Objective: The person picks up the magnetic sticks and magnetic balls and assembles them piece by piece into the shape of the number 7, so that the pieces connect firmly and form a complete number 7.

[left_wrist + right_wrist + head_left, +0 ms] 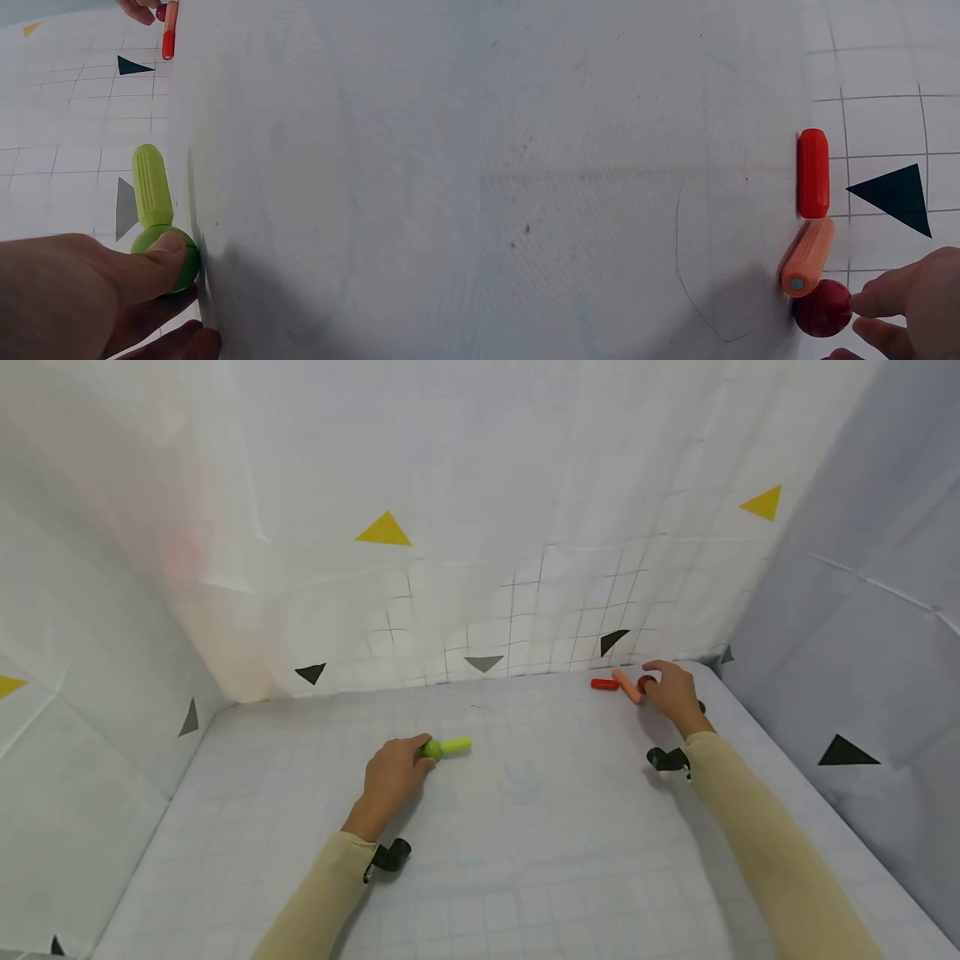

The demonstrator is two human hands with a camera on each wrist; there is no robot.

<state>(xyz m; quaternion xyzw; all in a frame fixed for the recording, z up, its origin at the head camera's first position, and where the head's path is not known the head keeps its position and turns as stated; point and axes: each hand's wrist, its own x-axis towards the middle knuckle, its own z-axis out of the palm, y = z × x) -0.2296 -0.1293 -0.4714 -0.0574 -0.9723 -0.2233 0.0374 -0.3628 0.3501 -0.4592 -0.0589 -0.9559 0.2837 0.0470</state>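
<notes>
Back wall (pixel 480 468): wht sheet, thin dk grid lines on lower pt, meets far edge of table.
Side walls: L (pixel 75 777) & R (pixel 885 652), pale, creased.
Table (pixel 525 877): wht surf., faint grid, btwn the walls.
Sleeves: tan, L (pixel 322 893) & R (pixel 772 852), both reaching fwd over table.
L hand (pixel 390 772): L of ctr; thumb & fingers pinch grn ball, thumb across its near face in L wrist view.
R hand (pixel 672 693): far R of table, nr back wall; fingers bent, tips at red ball; pinching or only touching, can't tell.
Triangles: yel (pixel 386 530) on back wall, gry (pixel 483 663) low on same, blk (pixel 845 752) on R wall.
Wrist units: small, dk, one at each cuff, L (pixel 395 855) & R (pixel 667 759).
Yel-grn rod (pixel 456 745): ribbed, extends R from grn ball, end touching it.
Orange rod (pixel 808 259): far R, slanted; one end by red rod, other by red ball.
Red rod (pixel 813 172): L of orange rod, approx. parallel to back wall.
Grn ball (pixel 432 749): in L hand, btwn thumb & fingers.
Red ball (pixel 823 309): at R fingertips, just beside orange rod.
</notes>
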